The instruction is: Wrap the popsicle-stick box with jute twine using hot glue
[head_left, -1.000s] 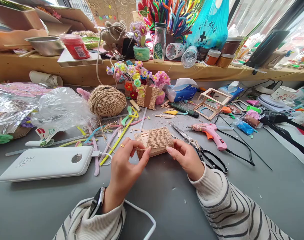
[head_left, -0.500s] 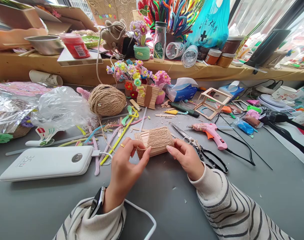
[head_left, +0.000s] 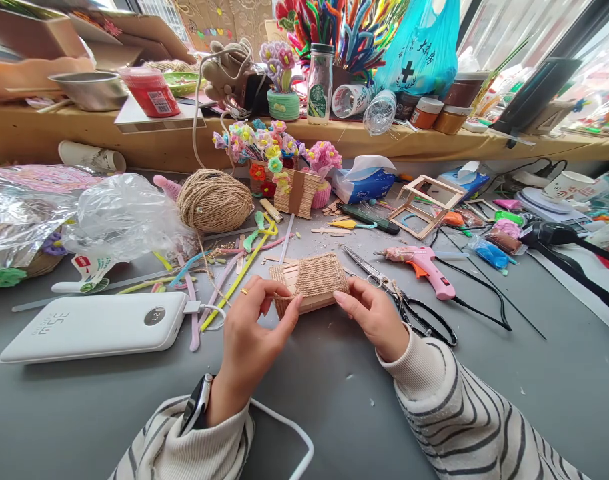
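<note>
A power bank (head_left: 94, 327) lies left of the left hand (head_left: 254, 337), which pinches a twine strand (head_left: 293, 296) between thumb and forefinger. The twine-wrapped wooden piece (head_left: 321, 277) is between both hands. The right hand (head_left: 374, 315) pinches its right end; scissors (head_left: 403, 303) lie just beside that hand, a glue gun (head_left: 437, 272) farther right.

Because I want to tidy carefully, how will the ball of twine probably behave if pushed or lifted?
The ball of twine may roll, since it looks rounded. Its fibrous surface suggests it is probably not slippery. The strand trailing from it could unwind.
</note>
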A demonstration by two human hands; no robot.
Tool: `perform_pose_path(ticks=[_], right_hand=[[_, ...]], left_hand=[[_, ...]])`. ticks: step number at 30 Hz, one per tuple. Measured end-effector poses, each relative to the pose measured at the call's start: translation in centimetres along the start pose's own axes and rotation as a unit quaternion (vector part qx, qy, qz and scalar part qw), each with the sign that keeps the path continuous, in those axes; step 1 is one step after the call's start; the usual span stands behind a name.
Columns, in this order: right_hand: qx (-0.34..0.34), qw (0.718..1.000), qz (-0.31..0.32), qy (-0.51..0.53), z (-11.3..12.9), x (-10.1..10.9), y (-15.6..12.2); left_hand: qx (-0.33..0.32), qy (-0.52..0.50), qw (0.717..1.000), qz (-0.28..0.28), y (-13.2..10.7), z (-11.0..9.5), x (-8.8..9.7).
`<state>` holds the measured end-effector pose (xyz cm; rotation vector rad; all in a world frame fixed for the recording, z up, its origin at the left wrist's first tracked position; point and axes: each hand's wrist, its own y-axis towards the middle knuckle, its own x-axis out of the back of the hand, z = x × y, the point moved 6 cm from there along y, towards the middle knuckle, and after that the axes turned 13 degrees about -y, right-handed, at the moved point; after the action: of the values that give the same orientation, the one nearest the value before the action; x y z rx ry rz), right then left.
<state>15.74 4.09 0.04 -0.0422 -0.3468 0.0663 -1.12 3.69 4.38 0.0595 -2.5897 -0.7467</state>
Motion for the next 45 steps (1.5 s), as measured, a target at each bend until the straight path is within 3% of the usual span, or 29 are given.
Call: perform_pose_path(ticks=[7, 22, 31, 38, 45], right_hand=[[-0.008, 1.000, 0.002, 0.000, -0.2, 0.0, 0.0], [-0.008, 1.000, 0.002, -0.005, -0.4, 0.0, -0.1], [-0.008, 1.000, 0.001, -0.007, -0.2, 0.0, 0.0], [0.002, 1.000, 0.008, 0.014, 0.0, 0.0, 0.0], [0.011, 1.000, 0.001, 0.018, 0.1, -0.1, -0.1]], left_hand=[[0.034, -0.044, 0.998, 0.008, -0.1, 0.4, 0.1], [0.030, -0.027, 0.999, -0.006, 0.0, 0.5, 0.0], [0.096, -0.097, 0.989, -0.048, -0.3, 1.8, 0.1], [0.110, -0.082, 0.987, -0.087, -0.1, 2.3, 0.5], [0.226, -0.232, 0.946, -0.005, -0.4, 3.7, -1.6]])
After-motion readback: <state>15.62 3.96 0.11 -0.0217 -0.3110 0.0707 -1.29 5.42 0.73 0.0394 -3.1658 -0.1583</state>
